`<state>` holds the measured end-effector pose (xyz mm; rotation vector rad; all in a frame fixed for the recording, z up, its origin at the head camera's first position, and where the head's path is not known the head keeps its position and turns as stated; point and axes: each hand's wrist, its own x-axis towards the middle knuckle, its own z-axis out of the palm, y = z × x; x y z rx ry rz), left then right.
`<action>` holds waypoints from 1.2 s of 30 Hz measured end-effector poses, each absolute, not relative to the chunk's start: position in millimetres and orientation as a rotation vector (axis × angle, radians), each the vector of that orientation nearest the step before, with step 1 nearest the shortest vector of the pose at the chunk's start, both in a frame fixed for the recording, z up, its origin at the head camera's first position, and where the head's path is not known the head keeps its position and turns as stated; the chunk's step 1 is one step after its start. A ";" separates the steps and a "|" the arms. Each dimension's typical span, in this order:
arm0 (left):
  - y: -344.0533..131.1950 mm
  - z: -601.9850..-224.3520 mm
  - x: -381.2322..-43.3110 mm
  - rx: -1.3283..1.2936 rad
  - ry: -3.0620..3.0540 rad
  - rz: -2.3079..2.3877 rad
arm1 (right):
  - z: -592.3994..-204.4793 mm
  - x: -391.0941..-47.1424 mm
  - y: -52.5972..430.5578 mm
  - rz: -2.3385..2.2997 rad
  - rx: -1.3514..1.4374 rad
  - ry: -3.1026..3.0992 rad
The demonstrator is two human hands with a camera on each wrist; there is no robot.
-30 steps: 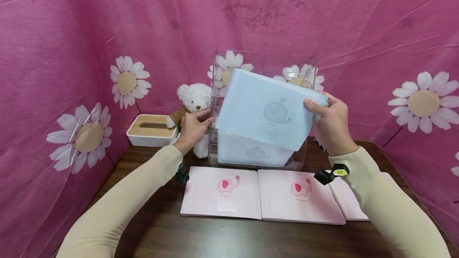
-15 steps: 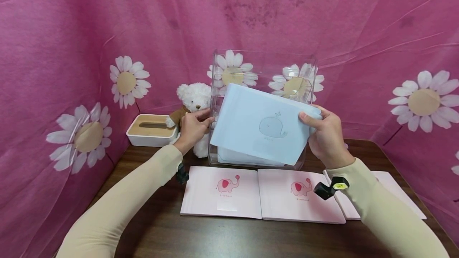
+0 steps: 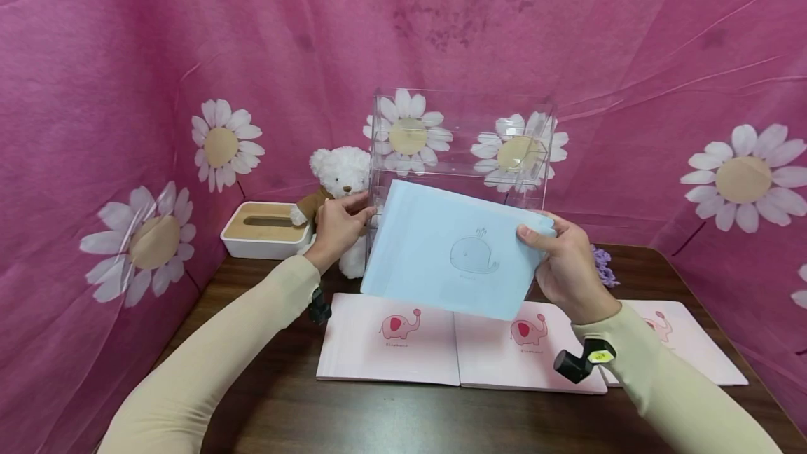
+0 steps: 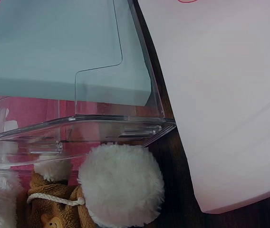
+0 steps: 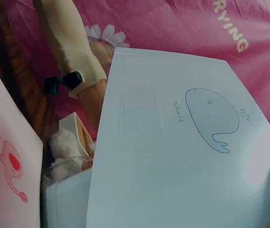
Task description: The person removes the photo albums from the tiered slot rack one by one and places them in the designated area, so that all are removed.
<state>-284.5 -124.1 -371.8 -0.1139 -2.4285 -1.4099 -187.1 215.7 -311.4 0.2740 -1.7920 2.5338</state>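
Observation:
A light blue booklet (image 3: 441, 258) with a whale drawing is held tilted by my right hand (image 3: 570, 265), thumb on the front at its right edge and fingers behind. It hangs before the clear plastic rack (image 3: 463, 104) and its lower edge overlaps the pink booklets in the head view. In the right wrist view, the word "Whale" shows on the booklet (image 5: 173, 142). Another pale blue booklet (image 5: 68, 197) sits lower, within the rack. My left hand (image 3: 339, 228) touches the rack's left side with outstretched fingers. The booklet (image 4: 49, 47) shows through the rack's side wall.
Pink elephant booklets (image 3: 391, 356), (image 3: 536, 363) and a third (image 3: 700, 342) lie in a row along the front of the rack. Left of it are a white teddy bear (image 3: 343, 167) and a white box (image 3: 258, 249) with a wooden lid. Something purple (image 3: 604, 266) lies right.
My right hand has brought the whale booklet down and slightly left, toward me, covering the other blue booklet in the head view. The left hand stays at the rack.

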 end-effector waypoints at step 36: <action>-124.5 -373.9 -286.1 -0.104 -2.408 -1.498 | -383.3 -145.7 209.9 2.542 0.023 -2.310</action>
